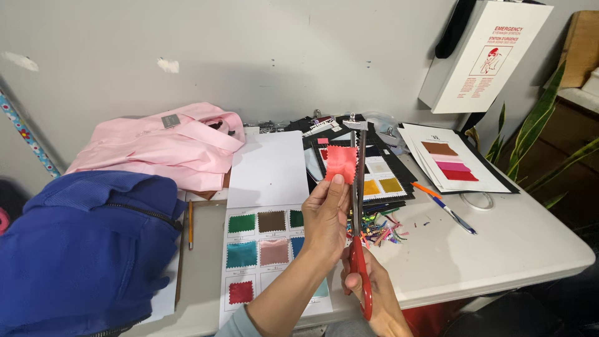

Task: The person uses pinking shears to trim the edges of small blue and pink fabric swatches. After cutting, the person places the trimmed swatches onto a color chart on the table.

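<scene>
The left hand (pixel 326 215) is pinching a coral-red fabric swatch (pixel 341 163) between clamped fingers, holding it upright above the swatch card (pixel 265 249) on the surface (pixel 499 243) so its right edge is meeting the blades. The right hand (pixel 368 284), fingers closed through the red handles, is holding the pinking shears (pixel 357 206); their long axis is running vertically, tips pointing away from the person.

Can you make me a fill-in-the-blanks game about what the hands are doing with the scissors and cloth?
1. The left hand holds up a coral-red ____ swatch.
2. The right hand holds scissors with ____ handles.
3. The scissors point ____, beside the swatch.
4. The swatch card lies on the ____ table.

Missing words: cloth; red; up; white
</scene>
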